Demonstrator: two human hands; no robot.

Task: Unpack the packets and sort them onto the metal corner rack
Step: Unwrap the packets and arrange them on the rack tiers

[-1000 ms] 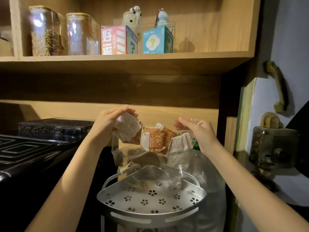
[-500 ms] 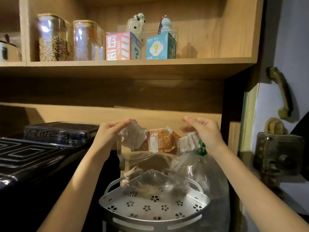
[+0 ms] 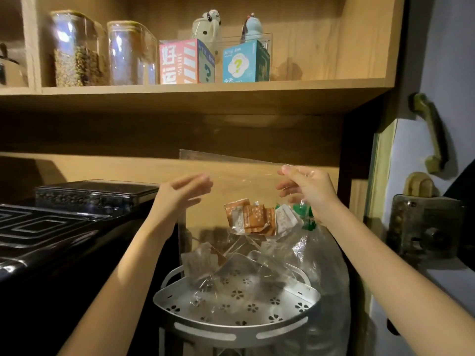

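Note:
A clear plastic bag [image 3: 231,181] hangs over the metal corner rack [image 3: 236,330], whose tray has flower-shaped holes. My right hand [image 3: 305,191] pinches the bag's upper right edge. Orange and white packets [image 3: 249,219] and a green one [image 3: 304,214] bunch together inside the bag, just below that hand. One pale packet [image 3: 199,262] sits low in the bag, at the rack's back left. My left hand [image 3: 180,196] is at the bag's left edge, blurred, fingers spread, with nothing in it.
A black stove top [image 3: 38,232] and a dark tin [image 3: 95,194] lie to the left. The wooden shelf [image 3: 195,95] above carries jars, two boxes and figurines. A large clear plastic container [image 3: 331,273] stands behind the rack. A door with a handle [image 3: 434,134] and lock is at the right.
My left hand has let go of the white packet it held and now has spread fingers. The bag has been lifted higher, and the packets have slid lower inside it.

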